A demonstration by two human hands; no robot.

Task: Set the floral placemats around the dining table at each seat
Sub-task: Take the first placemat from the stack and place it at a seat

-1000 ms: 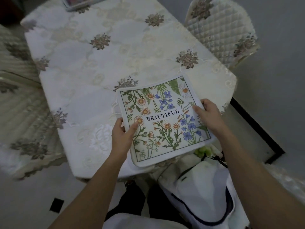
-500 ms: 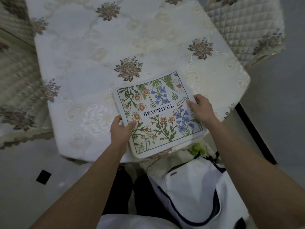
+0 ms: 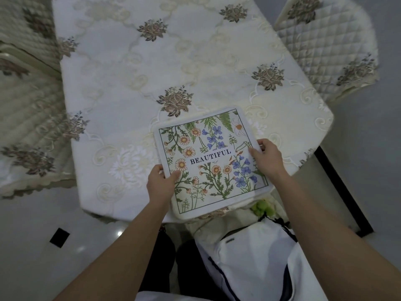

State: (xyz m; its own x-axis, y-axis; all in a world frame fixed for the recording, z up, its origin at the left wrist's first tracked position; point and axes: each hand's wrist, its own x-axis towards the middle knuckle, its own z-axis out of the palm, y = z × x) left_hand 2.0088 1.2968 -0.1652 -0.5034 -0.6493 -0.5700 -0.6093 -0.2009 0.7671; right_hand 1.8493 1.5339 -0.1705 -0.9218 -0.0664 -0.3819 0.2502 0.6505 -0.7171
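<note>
A square floral placemat printed with the word BEAUTIFUL lies at the near end of the dining table, its near edge hanging a little over the table's end. My left hand pinches its left edge, thumb on top. My right hand pinches its right edge the same way. The table wears a cream embroidered cloth with brown flower motifs.
A quilted chair stands at the table's right side. Another cushioned chair stands at the left. A white bag with dark trim sits below the near end of the table, something green beside it. Grey tiled floor lies around.
The view has shifted slightly across the table. Both hands have kept their hold on the placemat, which stays at the near end of the table.
</note>
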